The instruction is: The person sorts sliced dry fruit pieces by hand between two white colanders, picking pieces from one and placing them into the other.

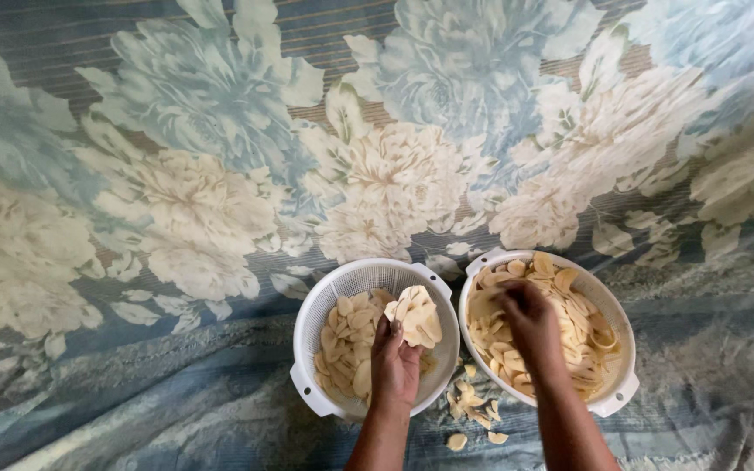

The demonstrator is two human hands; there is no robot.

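Sorting: pale slices pass between two white baskets set on a floral cloth; judged from the hands, the step in hand is picking slices out and gathering them.
Cloth: floral cloth (176,174), blue and cream with large printed blooms, soft and rumpled, spread flat under everything; striped weave shows at the top edge.
Left basket: left basket (311,327), white plastic, round, perforated wall, small lug handles; about half full of thin slices, dry-looking and matt.
Left hand: left hand (394,362), over the left basket, fingers closed on a stack of slices (416,314) fanned like cards and held above the basket's right half.
Slices: thin, oval to round, cream to pale yellow, slightly curled edges; likely cut root or tuber, kind not certain.
Spill: loose bits (473,410) lying on the cloth between and just below the two baskets, small and irregular.
Right basket: right basket (608,301), same make, touching or nearly touching its neighbour; its slices look yellower and glossier, perhaps wet.
Right hand: right hand (525,314), down in the right basket, fingers curled among the slices; blurred, so I cannot tell whether it grips any.
Next move, my judgement: it calls for a light pinch and a steady stack, since the slices are thin, slippery and quick to snap or slide off.
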